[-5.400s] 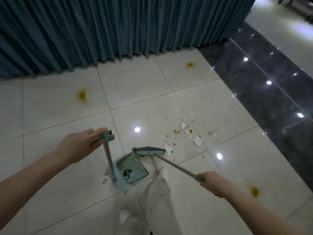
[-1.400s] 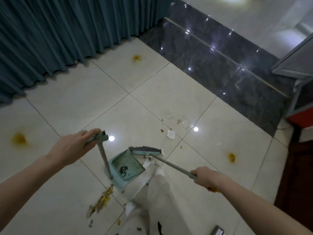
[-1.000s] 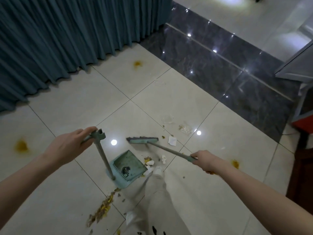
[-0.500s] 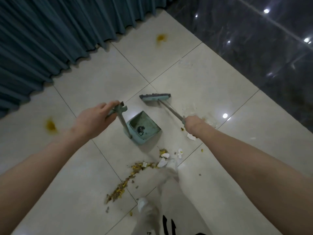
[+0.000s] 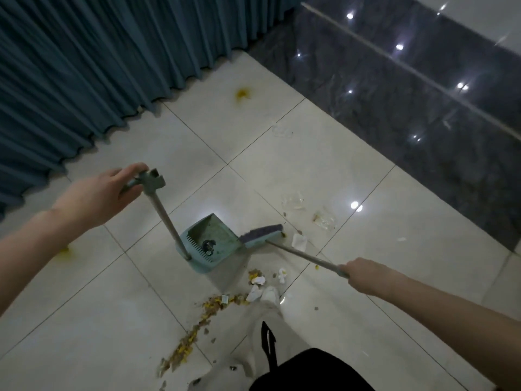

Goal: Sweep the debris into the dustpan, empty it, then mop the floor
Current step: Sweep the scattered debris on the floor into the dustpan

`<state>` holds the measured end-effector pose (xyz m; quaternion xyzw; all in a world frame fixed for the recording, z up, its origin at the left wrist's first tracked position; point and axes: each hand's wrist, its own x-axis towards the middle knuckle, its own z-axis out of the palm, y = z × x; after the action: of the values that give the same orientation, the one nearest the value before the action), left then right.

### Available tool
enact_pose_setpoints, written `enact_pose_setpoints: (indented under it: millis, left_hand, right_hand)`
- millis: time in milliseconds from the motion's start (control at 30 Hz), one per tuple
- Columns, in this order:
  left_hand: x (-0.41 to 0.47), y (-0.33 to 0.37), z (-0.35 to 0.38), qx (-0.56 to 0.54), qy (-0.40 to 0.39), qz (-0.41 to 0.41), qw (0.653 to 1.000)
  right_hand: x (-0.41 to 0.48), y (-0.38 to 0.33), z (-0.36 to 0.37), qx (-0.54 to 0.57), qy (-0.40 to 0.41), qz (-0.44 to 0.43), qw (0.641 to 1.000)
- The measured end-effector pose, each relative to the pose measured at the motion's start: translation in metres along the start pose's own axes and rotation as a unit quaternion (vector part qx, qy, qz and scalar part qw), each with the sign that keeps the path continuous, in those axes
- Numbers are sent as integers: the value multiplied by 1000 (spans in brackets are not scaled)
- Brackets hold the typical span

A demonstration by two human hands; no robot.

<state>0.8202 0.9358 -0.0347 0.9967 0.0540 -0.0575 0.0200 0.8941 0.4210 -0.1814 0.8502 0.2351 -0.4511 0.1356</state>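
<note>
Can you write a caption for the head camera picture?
Left hand steadies dustpan; right hand sweeps broom.

The scene is dim and cool-toned, with soft detail throughout. Small ceiling lights glint as sharp specks on the glossy dark floor strip (image 5: pixel 394 88) at upper right, and one glares on the pale tile floor (image 5: pixel 355 206). Wide-angle distortion bends the curtain (image 5: pixel 84 66) at upper left.
</note>
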Motion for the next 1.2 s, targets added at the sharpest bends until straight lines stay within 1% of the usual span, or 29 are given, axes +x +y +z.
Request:
enact_pose_setpoints:
  millis: [67,267,500,667,767,900,1000,1067,1200]
  left_hand:
    - [5,-1,-4,5,2,-3,1000]
    - [26,4,-5,18,19,26,999]
    - [73,20,-22,30,30,34,999]
    - [124,30,-26,11,31,61,998]
    - [171,34,-20,-2,31,95,995]
    - [240,41,-9,14,24,132,991]
    - [294,33,5,15,-3,160,987]
    - [326,21,14,-6,-24,175,984]
    - [390,2,32,-52,-64,152,985]
  right_hand:
    - [-10,11,-2,-9,9,5,1000]
    - [-21,35,-24,32,36,24,999]
    - [-5,41,-71,136,96,80,983]
    - [13,41,-122,229,145,118,955]
    - [31,43,-160,285,167,142,933]
    - [70,46,-214,355,196,167,899]
    - [100,45,-262,402,198,193,873]
    - [121,45,-298,424,197,201,861]
    - [177,50,-370,435,193,217,852]
